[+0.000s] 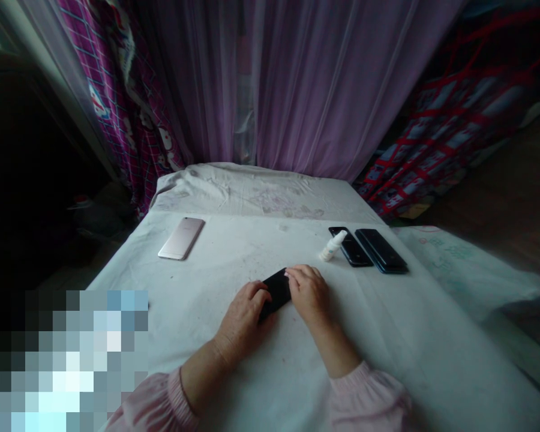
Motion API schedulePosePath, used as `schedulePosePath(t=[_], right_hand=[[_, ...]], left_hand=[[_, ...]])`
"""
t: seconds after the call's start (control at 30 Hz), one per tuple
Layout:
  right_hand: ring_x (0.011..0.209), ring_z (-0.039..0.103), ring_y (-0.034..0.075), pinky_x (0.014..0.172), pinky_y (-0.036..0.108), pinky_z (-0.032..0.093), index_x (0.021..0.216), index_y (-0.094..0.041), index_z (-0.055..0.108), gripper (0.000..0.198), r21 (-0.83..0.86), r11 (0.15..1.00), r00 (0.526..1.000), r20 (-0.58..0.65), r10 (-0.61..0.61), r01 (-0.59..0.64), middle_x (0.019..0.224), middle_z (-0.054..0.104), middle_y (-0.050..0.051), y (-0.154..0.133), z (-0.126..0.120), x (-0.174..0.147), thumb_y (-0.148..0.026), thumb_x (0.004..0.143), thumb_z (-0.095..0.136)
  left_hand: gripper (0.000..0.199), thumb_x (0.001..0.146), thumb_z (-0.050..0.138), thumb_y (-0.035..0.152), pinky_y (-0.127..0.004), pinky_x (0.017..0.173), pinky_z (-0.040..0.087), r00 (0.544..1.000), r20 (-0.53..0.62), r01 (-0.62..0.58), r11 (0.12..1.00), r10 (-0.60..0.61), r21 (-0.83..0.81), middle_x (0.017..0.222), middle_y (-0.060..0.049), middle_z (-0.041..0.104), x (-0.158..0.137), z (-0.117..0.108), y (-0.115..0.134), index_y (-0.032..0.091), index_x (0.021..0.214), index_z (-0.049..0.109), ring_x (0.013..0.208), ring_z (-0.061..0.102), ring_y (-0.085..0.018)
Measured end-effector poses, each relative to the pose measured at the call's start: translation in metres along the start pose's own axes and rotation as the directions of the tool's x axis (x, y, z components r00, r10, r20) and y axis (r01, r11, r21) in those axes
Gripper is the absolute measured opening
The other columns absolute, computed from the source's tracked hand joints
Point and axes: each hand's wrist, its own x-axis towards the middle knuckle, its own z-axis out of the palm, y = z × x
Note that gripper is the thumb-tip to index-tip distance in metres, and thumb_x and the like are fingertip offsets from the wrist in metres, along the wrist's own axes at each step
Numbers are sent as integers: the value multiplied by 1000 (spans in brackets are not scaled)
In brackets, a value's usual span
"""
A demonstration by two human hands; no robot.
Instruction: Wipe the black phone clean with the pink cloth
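Note:
A black smartphone (278,290) is tilted between my two hands, low over the white-covered table. My left hand (247,309) is closed around its near left end, with fingers and thumb bent over the edge. At the far right end, my right hand (308,291) has its fingers drawn together against the phone's corner and edge. Whether a small cloth or something else lies under those right fingertips, I cannot tell. Beyond my right hand stands a small white spray bottle (333,246), leaning slightly to the right.
A pale gold phone (182,239) lies face down at the left. Right of the bottle lie a black phone (351,247) and a stack of dark phones (381,251). Purple curtains (306,90) hang behind the white tablecloth (234,240). The lower left is pixelated.

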Motion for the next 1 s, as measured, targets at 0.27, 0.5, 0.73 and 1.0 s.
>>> schedulePosePath(t=[0.27, 0.5, 0.73, 1.0], right_hand=[[86, 58, 20, 79, 30, 44, 93, -22, 71, 25, 71, 993, 992, 72, -102, 97, 91, 69, 5, -23, -4, -9, -9, 86, 51], [84, 57, 20, 77, 31, 44, 92, -20, 71, 24, 16, 1000, 1000, 18, -4, 4, 91, 69, 6, 0, -6, -5, -10, 87, 51], [85, 58, 20, 78, 30, 46, 92, -21, 71, 24, 61, 993, 993, 47, -107, 104, 90, 69, 5, -21, -10, -16, -9, 87, 52], [84, 59, 19, 77, 31, 46, 90, -22, 72, 25, 21, 1000, 999, 46, -2, 1, 90, 69, 6, -3, -14, -14, -11, 87, 49]], left_hand=[[18, 83, 57, 14, -36, 86, 50, 998, -31, -59, 998, 57, -34, 109, -6, 55, 0, 1, -1, 22, 97, 51, 98, 56, -20], [24, 79, 57, 12, -37, 83, 51, 999, -25, -40, 999, 40, -14, 112, -7, 54, -2, 2, -3, 23, 99, 49, 99, 56, -21], [18, 82, 57, 14, -36, 83, 52, 998, -29, -49, 999, 48, -22, 108, -7, 55, 1, -1, 2, 22, 96, 50, 96, 57, -21], [21, 80, 57, 13, -36, 84, 52, 1000, -21, -24, 1000, 23, -20, 111, -6, 55, -1, 0, -2, 23, 97, 51, 99, 57, -21]])
